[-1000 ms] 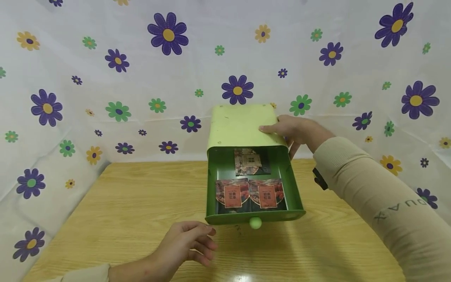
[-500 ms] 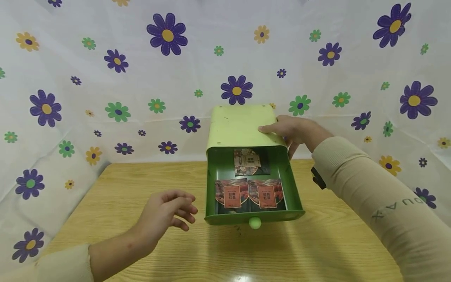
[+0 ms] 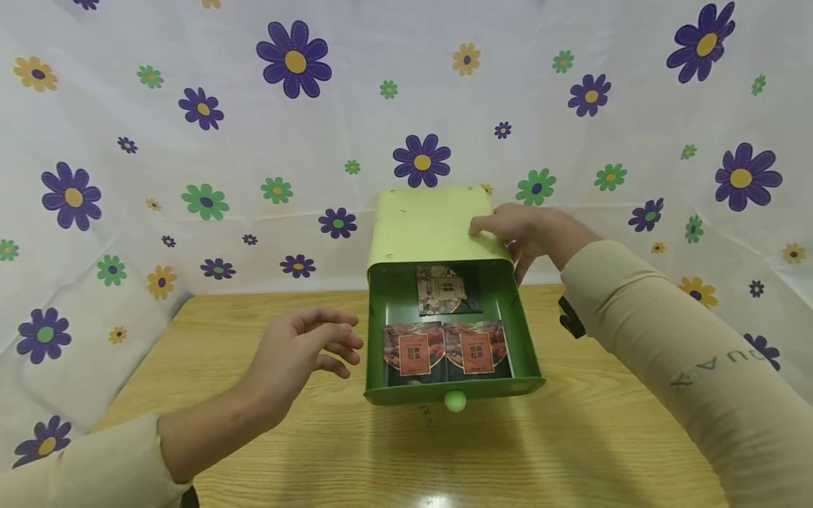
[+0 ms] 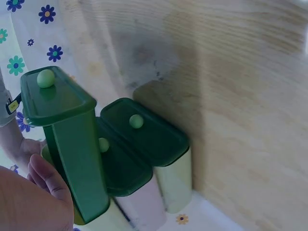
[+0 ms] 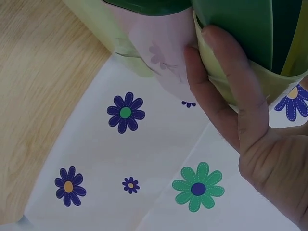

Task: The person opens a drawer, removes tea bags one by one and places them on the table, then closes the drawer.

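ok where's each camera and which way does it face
Head: worn there, facing forward-down at the open green drawer; left hand, right hand visible.
Left wrist: worn there, facing the drawer and two closed drawers; both hands visible.
Right wrist: worn there, facing the pale casing; right hand visible.
Head and left wrist share that drawer.

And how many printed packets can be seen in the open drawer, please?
3: the front-left packet, the front-right packet beside it, and the back packet farther inside. More could be hidden underneath or deeper.
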Demonstrator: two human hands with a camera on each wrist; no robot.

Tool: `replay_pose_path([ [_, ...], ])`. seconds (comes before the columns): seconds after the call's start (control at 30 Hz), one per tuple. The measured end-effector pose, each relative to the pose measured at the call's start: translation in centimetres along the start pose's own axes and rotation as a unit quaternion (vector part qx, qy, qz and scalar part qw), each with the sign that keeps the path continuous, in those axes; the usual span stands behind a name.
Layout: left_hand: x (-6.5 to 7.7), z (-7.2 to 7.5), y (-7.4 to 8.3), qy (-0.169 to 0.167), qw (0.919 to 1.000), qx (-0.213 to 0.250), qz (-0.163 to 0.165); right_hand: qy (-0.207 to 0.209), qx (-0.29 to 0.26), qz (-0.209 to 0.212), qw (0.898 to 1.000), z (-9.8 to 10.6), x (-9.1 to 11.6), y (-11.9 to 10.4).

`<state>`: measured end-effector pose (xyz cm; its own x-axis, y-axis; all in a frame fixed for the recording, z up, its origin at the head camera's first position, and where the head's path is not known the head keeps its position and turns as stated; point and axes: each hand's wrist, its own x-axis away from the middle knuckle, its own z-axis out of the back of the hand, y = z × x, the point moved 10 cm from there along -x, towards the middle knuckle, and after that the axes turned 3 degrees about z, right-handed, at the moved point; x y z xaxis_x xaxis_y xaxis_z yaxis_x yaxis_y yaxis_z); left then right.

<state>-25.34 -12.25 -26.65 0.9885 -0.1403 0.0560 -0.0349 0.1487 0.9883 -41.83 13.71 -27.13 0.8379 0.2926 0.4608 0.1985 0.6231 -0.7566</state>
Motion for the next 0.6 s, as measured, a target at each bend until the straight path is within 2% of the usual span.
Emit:
replay_pose_path([
  [0.17, -0.5, -1.2, 1.9, -0.010, 0.9989, -0.024, -0.038, -0.003, -0.013, 0.007, 1.000, 0.2, -0.1, 0.3],
  [0.23, -0.9, -2.2, 2.7, -0.027, 0.9966, -0.056, -0.055, -0.005, -0.017, 0.009, 1.000, 0.1, -0.1, 0.4],
  [0.3, -1.4, -3.5, 3.5, -0.052, 0.9893, -0.115, -0.073, -0.005, -0.017, 0.010, 1.000, 0.1, -0.2, 0.4],
  [0.37, -1.8, -4.9, 4.5, -0.076, 0.9714, -0.200, -0.103, -0.005, -0.017, 0.008, 1.000, 0.1, -0.2, 0.5],
  [0.4, -2.0, -5.6, 5.0, -0.088, 0.9582, -0.241, -0.126, -0.004, -0.017, 0.008, 1.000, 0.2, -0.2, 0.6],
  [0.5, -2.5, -7.2, 6.1, -0.102, 0.9086, -0.359, -0.188, -0.001, -0.012, 0.009, 1.000, 0.3, -0.1, 0.6],
  [0.53, -2.8, -7.7, 6.2, -0.105, 0.8944, -0.386, -0.200, -0.001, -0.011, 0.010, 1.000, 0.3, -0.1, 0.5],
  [0.6, -3.2, -8.3, 6.1, -0.113, 0.8714, -0.429, -0.209, -0.003, -0.009, 0.012, 1.000, 0.2, -0.1, 0.4],
])
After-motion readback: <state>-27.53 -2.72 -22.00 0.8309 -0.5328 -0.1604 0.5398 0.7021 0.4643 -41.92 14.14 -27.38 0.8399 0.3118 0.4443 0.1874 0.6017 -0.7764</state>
